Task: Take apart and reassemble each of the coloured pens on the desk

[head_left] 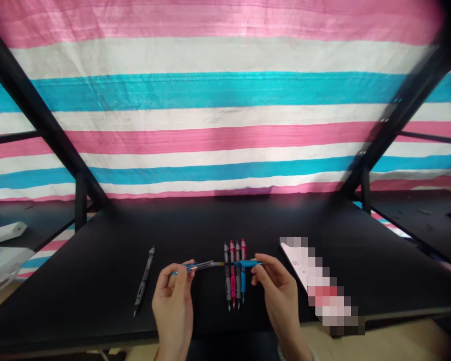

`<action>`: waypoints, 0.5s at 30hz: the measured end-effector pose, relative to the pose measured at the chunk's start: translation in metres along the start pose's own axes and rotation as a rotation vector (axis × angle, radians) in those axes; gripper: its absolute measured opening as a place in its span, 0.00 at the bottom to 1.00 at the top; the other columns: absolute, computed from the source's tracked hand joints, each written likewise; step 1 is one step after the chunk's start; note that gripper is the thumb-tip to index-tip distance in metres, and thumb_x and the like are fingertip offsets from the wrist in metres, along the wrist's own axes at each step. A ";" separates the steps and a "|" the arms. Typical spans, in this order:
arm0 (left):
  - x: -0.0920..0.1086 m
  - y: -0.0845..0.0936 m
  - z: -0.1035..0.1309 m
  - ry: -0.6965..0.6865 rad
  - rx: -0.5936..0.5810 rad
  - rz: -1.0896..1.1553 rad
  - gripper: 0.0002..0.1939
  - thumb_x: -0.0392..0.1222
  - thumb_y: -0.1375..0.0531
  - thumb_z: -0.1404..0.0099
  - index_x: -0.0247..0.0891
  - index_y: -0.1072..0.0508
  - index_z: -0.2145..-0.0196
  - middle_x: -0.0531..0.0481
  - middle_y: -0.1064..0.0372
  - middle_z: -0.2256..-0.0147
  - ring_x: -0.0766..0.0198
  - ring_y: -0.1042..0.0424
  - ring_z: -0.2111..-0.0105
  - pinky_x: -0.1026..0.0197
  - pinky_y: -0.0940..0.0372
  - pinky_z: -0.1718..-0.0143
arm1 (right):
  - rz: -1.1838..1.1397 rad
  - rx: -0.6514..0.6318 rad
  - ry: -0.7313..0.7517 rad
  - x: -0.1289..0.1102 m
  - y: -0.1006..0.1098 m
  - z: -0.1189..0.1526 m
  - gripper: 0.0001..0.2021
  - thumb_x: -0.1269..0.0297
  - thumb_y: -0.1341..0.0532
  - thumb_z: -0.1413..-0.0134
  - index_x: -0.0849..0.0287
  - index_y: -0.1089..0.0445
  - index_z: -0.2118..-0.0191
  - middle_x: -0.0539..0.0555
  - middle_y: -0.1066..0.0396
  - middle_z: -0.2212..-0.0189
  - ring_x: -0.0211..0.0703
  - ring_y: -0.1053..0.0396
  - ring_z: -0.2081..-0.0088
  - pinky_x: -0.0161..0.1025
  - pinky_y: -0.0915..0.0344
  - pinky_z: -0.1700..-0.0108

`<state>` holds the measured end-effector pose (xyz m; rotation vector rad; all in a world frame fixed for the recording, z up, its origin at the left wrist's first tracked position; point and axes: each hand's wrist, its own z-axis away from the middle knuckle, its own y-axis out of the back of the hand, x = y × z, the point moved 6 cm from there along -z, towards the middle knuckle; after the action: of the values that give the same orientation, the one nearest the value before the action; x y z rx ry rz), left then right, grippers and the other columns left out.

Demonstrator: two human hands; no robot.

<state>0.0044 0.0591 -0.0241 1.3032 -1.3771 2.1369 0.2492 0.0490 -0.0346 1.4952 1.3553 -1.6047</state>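
My left hand is closed on the clear barrel of a pen with blue parts. The pen's blue grip section is pinched between the fingers of my right hand. A thin refill bridges the two parts, and the pen lies roughly level across the view. Beneath it on the table, several pens lie side by side, with grey, pink and blue grips. To the left of my left hand a grey and black pen rests alone at a slant.
The black table has dark frame posts at both sides and a striped sheet behind. A pixelated flat object with a light screen lies at right. White devices stand at far left.
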 end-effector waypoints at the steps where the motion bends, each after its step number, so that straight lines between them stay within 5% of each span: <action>1: 0.001 0.001 0.000 -0.006 0.023 0.012 0.23 0.50 0.21 0.61 0.38 0.23 0.71 0.53 0.21 0.71 0.69 0.23 0.70 0.70 0.27 0.63 | -0.013 0.018 -0.002 0.001 0.002 0.000 0.09 0.61 0.30 0.44 0.56 0.22 0.58 0.50 0.26 0.71 0.36 0.30 0.74 0.35 0.32 0.69; 15: 0.004 0.003 0.002 0.002 0.045 -0.010 0.22 0.50 0.21 0.60 0.39 0.23 0.71 0.57 0.26 0.73 0.72 0.27 0.72 0.70 0.29 0.65 | -0.054 0.070 0.014 -0.003 0.006 0.003 0.10 0.58 0.30 0.44 0.56 0.22 0.59 0.50 0.26 0.75 0.41 0.30 0.73 0.39 0.33 0.66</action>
<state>0.0015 0.0547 -0.0221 1.3207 -1.3263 2.1735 0.2542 0.0435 -0.0336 1.5251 1.3703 -1.6943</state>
